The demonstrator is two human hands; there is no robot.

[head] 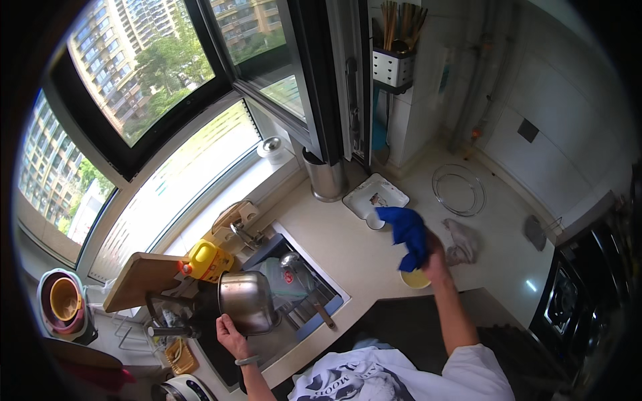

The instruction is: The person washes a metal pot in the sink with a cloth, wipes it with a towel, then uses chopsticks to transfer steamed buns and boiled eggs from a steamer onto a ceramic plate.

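Note:
My left hand (233,336) grips the rim of a stainless steel pot (246,301), tilted on its side over the sink (281,346). A bracelet or watch band circles that wrist. Stretched out over the counter on the other side, my right hand (437,263) holds a crumpled blue cloth (409,230). Just below the cloth is a yellow bowl (415,279), partly covered by my hand. Beyond the cloth, a small white cup (375,221) stands against a white rectangular tray (381,195). A greyish rag (460,243) lies right of my right hand.
A faucet (246,235), a yellow jug (208,258) and a wooden cutting board (145,280) line the sink's back. A knife or spatula handle (321,313) crosses its rack. An open window sash (301,75) juts over the counter. The gas stove (562,301) is at right.

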